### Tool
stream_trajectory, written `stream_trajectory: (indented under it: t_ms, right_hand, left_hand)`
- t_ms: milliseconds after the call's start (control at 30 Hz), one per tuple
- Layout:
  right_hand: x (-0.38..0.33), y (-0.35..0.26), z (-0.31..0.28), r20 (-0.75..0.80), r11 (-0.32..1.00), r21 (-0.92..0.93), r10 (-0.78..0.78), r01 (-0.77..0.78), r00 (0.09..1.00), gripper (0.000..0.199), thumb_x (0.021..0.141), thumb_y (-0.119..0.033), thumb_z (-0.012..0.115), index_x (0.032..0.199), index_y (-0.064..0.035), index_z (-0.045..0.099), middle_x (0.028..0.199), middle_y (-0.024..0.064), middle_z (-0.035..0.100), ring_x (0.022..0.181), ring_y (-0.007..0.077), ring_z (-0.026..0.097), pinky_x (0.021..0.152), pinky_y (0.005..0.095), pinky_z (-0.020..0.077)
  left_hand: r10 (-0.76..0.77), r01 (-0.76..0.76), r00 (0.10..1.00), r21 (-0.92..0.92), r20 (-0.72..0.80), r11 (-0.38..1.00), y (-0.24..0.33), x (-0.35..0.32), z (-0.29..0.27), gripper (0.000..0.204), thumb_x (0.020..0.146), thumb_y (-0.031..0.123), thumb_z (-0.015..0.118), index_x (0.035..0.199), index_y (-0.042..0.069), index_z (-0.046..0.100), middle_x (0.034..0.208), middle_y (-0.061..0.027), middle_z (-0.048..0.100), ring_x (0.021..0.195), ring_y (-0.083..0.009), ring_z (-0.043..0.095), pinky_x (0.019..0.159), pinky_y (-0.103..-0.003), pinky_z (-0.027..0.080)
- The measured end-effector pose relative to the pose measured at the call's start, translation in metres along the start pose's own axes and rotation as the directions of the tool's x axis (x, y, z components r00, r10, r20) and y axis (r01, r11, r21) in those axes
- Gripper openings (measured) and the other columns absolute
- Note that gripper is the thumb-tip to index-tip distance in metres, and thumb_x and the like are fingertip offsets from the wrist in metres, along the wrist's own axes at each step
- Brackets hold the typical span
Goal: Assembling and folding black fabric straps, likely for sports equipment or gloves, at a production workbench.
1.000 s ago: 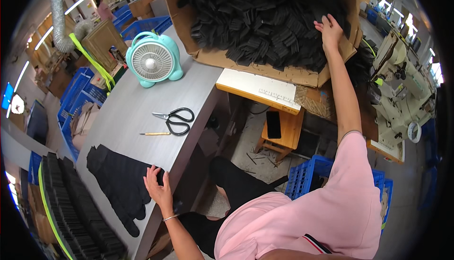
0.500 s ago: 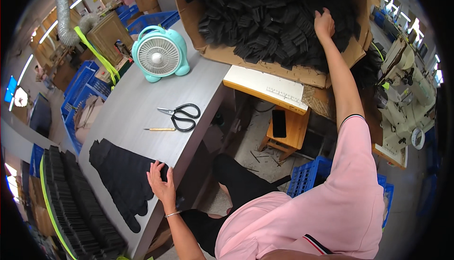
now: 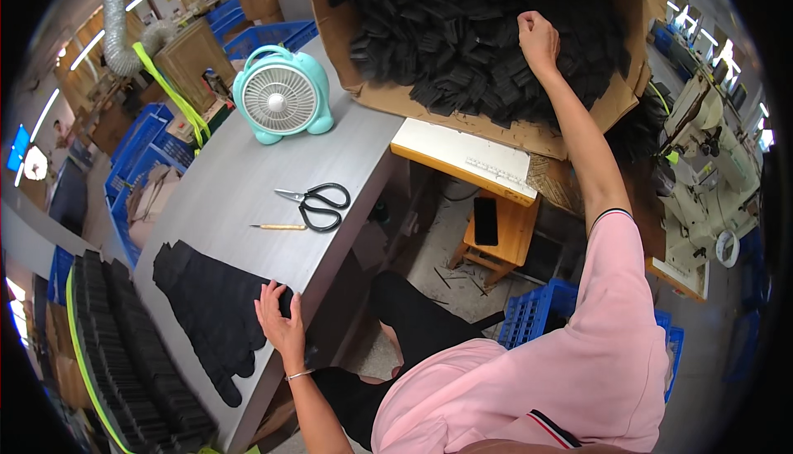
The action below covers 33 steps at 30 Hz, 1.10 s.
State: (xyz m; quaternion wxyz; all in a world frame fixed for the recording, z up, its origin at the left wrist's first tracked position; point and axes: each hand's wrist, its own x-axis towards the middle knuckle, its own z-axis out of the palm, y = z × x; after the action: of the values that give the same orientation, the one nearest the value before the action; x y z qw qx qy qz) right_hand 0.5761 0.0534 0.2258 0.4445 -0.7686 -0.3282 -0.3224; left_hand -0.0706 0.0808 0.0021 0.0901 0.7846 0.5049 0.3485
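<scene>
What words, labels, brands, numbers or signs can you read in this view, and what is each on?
None can be read.
White board with a wooden edge: ruler-like marks, too small to read.
Blue panel at far left: too blurred to tell.
Phone: dark screen, no text visible.
Black fabric at the left hand: no lettering visible.

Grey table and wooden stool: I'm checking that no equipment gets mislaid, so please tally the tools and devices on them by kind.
Fan: 1
Scissors: 1 pair
Wooden-handled pointed tool: 1
Phone: 1
Total: 4, with three on the grey table and one on the wooden stool.
Black fabric not counted.
</scene>
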Motion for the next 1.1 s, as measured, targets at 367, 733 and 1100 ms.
stream_trajectory:
  t_ms: [367, 733, 1100]
  right_hand:
    - [0.005, 0.060, 0.013, 0.103, 0.997, -0.039, -0.059, 0.063, 0.993, 0.015, 0.085, -0.012, 0.070, 0.096, -0.0021, 0.070, 0.096, 0.0161, 0.068, 0.092, 0.0349, 0.067, 0.081, 0.0425, 0.0533]
    - [-0.004, 0.052, -0.003, 0.079, 0.955, 0.238, 0.161, -0.175, 0.984, 0.016, 0.089, -0.015, 0.067, 0.098, -0.0032, 0.074, 0.085, 0.0086, 0.075, 0.078, 0.0168, 0.074, 0.075, 0.0298, 0.0556]
    - [-0.045, 0.071, -0.021, 0.131, 0.952, 0.275, 0.102, -0.135, 0.986, 0.014, 0.090, -0.013, 0.067, 0.097, -0.0022, 0.072, 0.081, 0.0081, 0.073, 0.072, 0.0155, 0.072, 0.069, 0.0280, 0.0548]
  left_hand:
    - [0.000, 0.000, 1.000, 0.004, 0.011, 1.000, -0.002, -0.001, 0.001, 0.027, 0.088, 0.022, 0.071, 0.110, 0.007, 0.064, 0.132, -0.0101, 0.062, 0.133, -0.0301, 0.050, 0.117, -0.045, 0.027]
    - [0.021, -0.021, 1.000, 0.008, -0.006, 1.000, -0.002, -0.002, 0.002, 0.028, 0.089, 0.020, 0.070, 0.113, 0.007, 0.064, 0.133, -0.0105, 0.062, 0.132, -0.0304, 0.051, 0.117, -0.046, 0.028]
    - [0.036, -0.036, 0.999, 0.039, -0.008, 0.999, -0.004, -0.001, 0.004, 0.030, 0.089, 0.021, 0.070, 0.114, 0.007, 0.064, 0.134, -0.0119, 0.061, 0.132, -0.0309, 0.051, 0.117, -0.047, 0.028]
